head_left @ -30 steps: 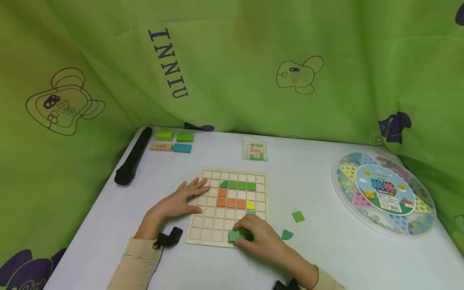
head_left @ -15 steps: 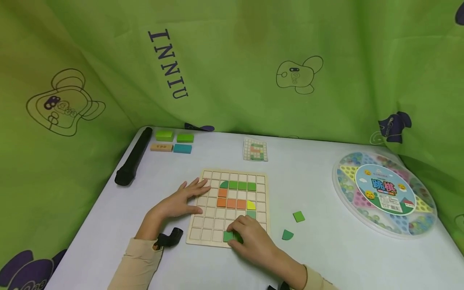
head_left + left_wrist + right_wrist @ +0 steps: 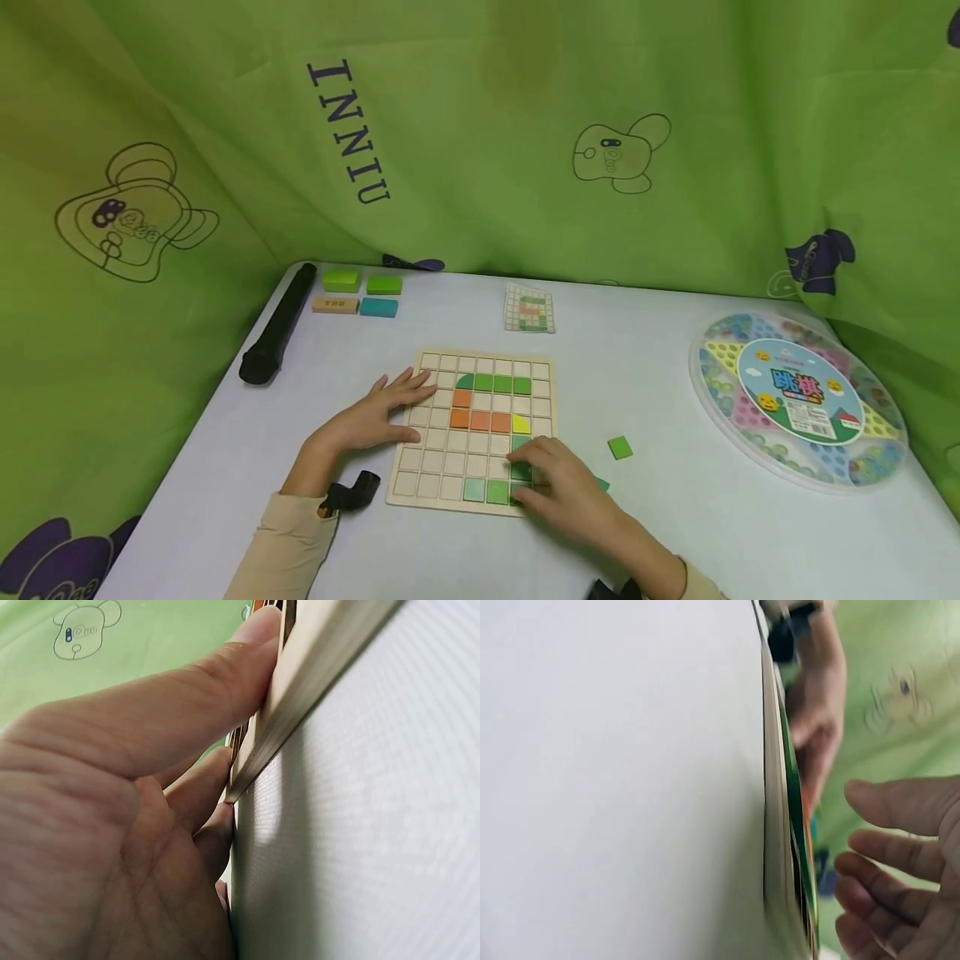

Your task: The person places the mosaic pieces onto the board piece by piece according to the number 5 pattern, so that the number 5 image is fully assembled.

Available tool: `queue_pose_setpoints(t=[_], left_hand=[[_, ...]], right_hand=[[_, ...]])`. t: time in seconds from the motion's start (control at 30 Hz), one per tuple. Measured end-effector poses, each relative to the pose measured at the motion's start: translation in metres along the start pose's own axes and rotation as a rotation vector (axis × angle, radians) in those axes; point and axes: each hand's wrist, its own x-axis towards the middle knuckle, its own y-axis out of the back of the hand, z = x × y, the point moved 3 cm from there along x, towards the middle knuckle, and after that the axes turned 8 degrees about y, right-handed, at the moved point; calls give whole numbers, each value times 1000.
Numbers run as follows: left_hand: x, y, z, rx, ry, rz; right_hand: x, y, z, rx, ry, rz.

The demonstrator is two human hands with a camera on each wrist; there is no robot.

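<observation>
A wooden grid board (image 3: 430, 461) lies on the white table, with green tiles (image 3: 503, 383), orange tiles (image 3: 480, 420) and a yellow tile (image 3: 521, 424) set in its cells. My left hand (image 3: 371, 418) rests at the board's left edge, fingers spread; in the left wrist view the thumb (image 3: 187, 705) presses on the rim. Over the lower right corner hovers my right hand (image 3: 566, 487), beside a green tile (image 3: 498, 492) in the bottom row. In the right wrist view its fingers (image 3: 889, 881) are loosely bent and apart from the board, with nothing between them.
A loose green square (image 3: 620, 447) lies right of the board; a dark green piece (image 3: 603, 483) peeks out behind the right hand. Behind the board is a pattern card (image 3: 529, 308). Several blocks (image 3: 384, 286), a black microphone (image 3: 277, 325) and a round checkers box (image 3: 798, 400) stand around.
My right hand has let go of the green tile in the bottom row and moved right, uncovering tiles there. My left hand stays in place on the board.
</observation>
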Motion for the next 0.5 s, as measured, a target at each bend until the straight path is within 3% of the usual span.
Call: queue_pose_setpoints(t=[0.27, 0.5], left_hand=[[1, 0, 0, 5, 19, -7], [0, 1, -1, 7, 20, -4]], right_hand=[[-41, 34, 36, -52, -81, 50], [-58, 45, 51, -41, -160, -19]])
